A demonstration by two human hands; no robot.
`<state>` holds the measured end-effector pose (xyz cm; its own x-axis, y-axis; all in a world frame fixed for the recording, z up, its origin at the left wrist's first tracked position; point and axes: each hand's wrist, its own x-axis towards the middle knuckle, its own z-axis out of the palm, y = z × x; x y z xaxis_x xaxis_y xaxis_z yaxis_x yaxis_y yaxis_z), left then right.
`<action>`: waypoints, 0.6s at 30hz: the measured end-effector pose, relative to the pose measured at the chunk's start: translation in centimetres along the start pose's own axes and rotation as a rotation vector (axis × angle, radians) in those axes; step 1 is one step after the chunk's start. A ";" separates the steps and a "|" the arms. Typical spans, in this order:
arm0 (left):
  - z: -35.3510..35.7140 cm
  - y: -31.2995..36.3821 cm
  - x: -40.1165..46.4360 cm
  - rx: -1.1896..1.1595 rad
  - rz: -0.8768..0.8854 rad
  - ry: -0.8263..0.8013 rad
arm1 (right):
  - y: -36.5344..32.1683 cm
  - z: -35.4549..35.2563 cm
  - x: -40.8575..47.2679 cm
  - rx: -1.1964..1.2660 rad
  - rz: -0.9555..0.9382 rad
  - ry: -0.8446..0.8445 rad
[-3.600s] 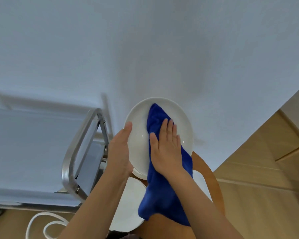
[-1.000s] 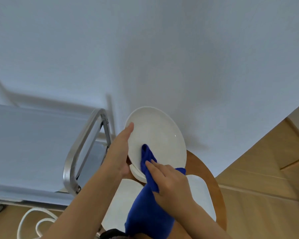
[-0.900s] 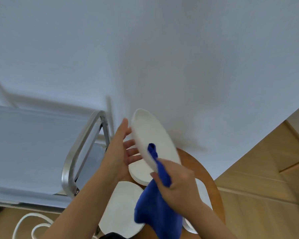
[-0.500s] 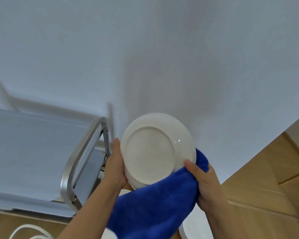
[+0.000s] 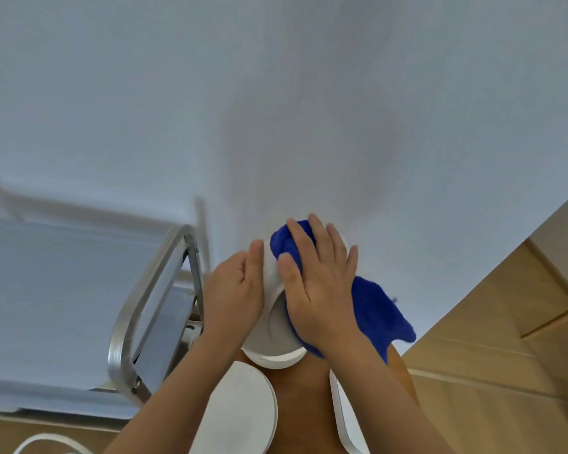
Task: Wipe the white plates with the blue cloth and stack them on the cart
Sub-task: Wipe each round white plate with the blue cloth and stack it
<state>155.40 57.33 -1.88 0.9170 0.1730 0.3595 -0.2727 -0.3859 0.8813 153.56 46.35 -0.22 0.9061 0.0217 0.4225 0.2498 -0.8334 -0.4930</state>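
Clearly your left hand [image 5: 235, 290] grips the upturned white plate [image 5: 276, 329] by its rim, steadying it so your right hand [image 5: 318, 290], fingers straight, can press the blue cloth [image 5: 377, 312] across the underside. Left of that grip, the cart [image 5: 63, 306] shelf offers open room beyond its metal rail [image 5: 138, 309]; below wait more plates [image 5: 240, 411] on the desk [image 5: 299, 394].

White plate [image 5: 273, 335] upturned under blue cloth [image 5: 379, 309]
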 end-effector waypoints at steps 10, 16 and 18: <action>-2.3 0.6 0.3 -0.049 -0.114 0.102 | 6.5 -0.9 1.4 0.809 0.443 0.073; -1.1 -0.5 1.3 -0.370 -0.496 0.233 | 7.3 1.4 -0.4 0.968 0.515 0.114; -0.2 -0.6 0.9 -0.483 -0.611 0.257 | 7.1 1.7 -0.4 0.976 0.557 0.163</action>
<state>156.32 57.83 -2.00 0.8650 0.4510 -0.2199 0.1048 0.2661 0.9582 155.53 41.36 -5.20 0.9371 -0.3487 0.0173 0.0495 0.0837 -0.9953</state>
